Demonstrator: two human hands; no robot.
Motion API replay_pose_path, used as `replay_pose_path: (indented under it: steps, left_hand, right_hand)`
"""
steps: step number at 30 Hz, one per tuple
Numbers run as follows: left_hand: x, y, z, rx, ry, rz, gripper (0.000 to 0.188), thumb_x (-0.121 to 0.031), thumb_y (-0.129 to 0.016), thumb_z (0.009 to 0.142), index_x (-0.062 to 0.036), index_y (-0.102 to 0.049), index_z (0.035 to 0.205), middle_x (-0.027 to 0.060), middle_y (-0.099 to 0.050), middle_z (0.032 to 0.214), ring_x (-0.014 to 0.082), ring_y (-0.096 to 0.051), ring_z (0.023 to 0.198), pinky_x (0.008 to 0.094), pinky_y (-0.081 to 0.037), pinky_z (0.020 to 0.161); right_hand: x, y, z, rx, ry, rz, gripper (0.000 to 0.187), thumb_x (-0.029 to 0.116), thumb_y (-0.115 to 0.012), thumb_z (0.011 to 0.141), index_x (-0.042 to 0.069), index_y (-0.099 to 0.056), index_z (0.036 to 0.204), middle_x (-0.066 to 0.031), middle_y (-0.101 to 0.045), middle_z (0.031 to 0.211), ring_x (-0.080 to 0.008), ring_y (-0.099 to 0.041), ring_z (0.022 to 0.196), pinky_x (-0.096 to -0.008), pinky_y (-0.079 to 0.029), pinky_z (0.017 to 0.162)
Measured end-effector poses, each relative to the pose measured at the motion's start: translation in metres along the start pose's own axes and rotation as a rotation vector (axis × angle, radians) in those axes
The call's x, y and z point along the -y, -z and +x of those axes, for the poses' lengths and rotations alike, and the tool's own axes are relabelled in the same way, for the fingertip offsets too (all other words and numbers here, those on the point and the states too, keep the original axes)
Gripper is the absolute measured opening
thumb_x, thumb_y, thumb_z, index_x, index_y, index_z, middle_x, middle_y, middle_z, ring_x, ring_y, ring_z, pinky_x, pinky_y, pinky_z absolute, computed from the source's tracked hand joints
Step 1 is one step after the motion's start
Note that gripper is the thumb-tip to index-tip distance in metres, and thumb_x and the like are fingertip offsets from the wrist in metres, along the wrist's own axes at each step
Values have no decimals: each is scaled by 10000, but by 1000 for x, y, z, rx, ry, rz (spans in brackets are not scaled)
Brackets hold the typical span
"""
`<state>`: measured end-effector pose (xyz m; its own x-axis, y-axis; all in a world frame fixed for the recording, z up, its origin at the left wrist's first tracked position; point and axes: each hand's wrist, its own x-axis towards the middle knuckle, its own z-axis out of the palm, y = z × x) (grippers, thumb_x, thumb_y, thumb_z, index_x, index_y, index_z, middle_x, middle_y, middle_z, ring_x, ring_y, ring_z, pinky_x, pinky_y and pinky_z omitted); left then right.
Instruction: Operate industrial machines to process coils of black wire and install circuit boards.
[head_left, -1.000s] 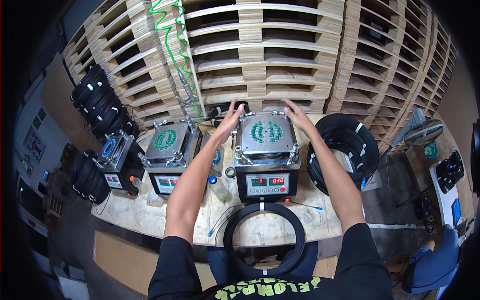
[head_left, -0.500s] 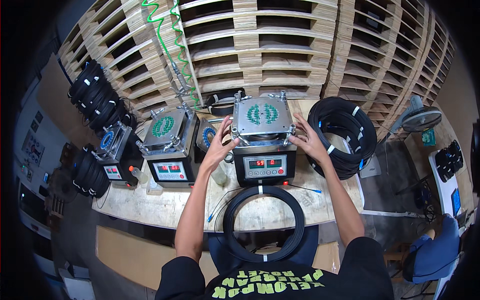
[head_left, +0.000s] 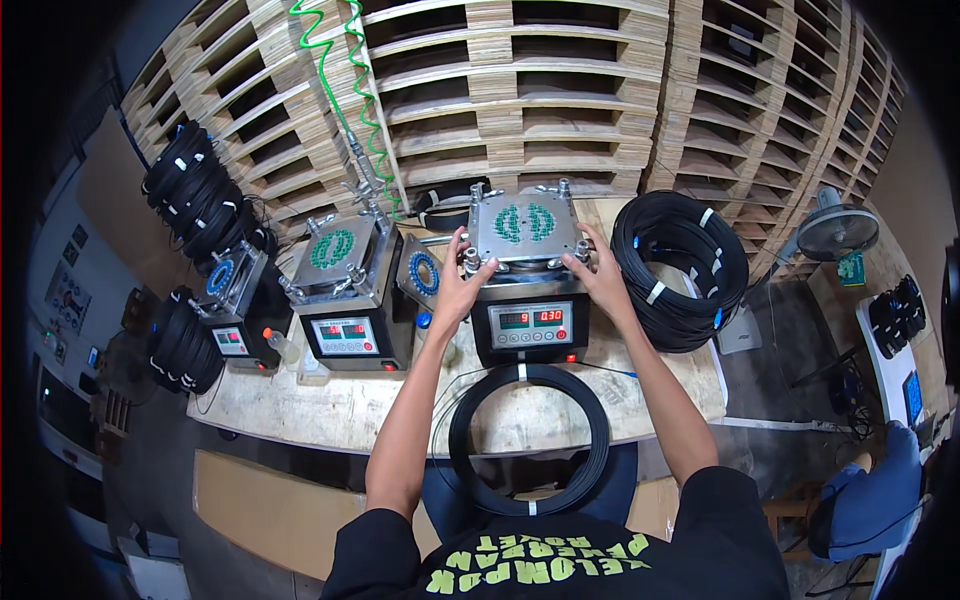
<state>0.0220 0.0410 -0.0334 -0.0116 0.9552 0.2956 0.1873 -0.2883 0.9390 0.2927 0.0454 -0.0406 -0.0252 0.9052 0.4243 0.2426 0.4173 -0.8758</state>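
Both my hands are at the front corners of a polishing machine (head_left: 530, 350) with a lit red display. Its square metal plate (head_left: 493, 248) carries rings of green connectors. My left hand (head_left: 464, 285) closes around the front-left corner clamp (head_left: 471, 262), its thumb on the near side. At the opposite corner, my right hand (head_left: 602, 280) is closed around the front-right clamp (head_left: 583, 252), thumb pointing inward; the fingers partly cover it. A black cable coil (head_left: 590, 420), tied with white bands, lies below the machine, overhanging the table's front edge.
Left stand two similar machines (head_left: 347, 325) (head_left: 232, 325) and a small orange-capped bottle (head_left: 283, 345). A big black cable coil (head_left: 675, 320) sits right. Stacked wooden pallets (head_left: 560, 90) rise behind, with a green coiled air hose (head_left: 362, 90). Another person's blue sleeve (head_left: 880, 490) shows far right.
My thumbs and fingers have moved inward onto the front corner clamps. The middle machine's display digits have changed. The whole view has shifted slightly.
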Motion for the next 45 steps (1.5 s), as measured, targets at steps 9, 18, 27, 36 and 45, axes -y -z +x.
replay_pose_path:
  steps: [9, 18, 27, 36, 45]
  left_hand:
    - [4, 0, -4, -7, 53, 28, 945, -416, -763, 838, -97, -225, 1547, 223, -413, 1441, 300, -417, 1331, 391, -324, 1109]
    - [21, 14, -43, 21, -49, -39, 974, -215, -757, 868, -118, -92, 1573, 206, -413, 1421, 270, -486, 1261, 356, -412, 1047]
    - [91, 60, -143, 218, -3, 394, 424, -127, -609, 955, -44, -481, 1351, 197, -633, 1107, 258, -660, 936, 351, -522, 805]
    - [114, 59, -142, 438, 60, 547, 243, -175, -597, 962, -6, -686, 1111, 197, -692, 848, 287, -663, 745, 377, -515, 704]
    - [122, 61, -140, 521, 216, 466, 252, -169, -568, 986, 8, -689, 1119, 133, -667, 731, 183, -650, 674, 340, -517, 669]
  right_hand:
    - [-2, -3, -4, -18, -70, 57, 723, 387, -748, 860, 62, -437, 1426, -216, -538, 1243, -263, -545, 1136, -339, -453, 945]
    - [-22, 4, -22, 15, 31, 107, 700, 309, -684, 919, 76, -341, 1484, -192, -508, 1367, -234, -525, 1217, -354, -443, 988]
    - [-99, 36, -125, 145, -124, -281, 279, 18, -552, 894, -6, -566, 1171, -114, -623, 975, -208, -637, 815, -284, -514, 730]
    - [-103, 14, -170, 308, 14, -711, 145, 68, -630, 823, -8, -597, 942, -209, -570, 978, -396, -570, 940, -478, -474, 827]
    - [-94, 57, -180, 412, -276, -535, 252, 162, -613, 864, 52, -684, 1078, -216, -696, 852, -354, -674, 844, -433, -518, 800]
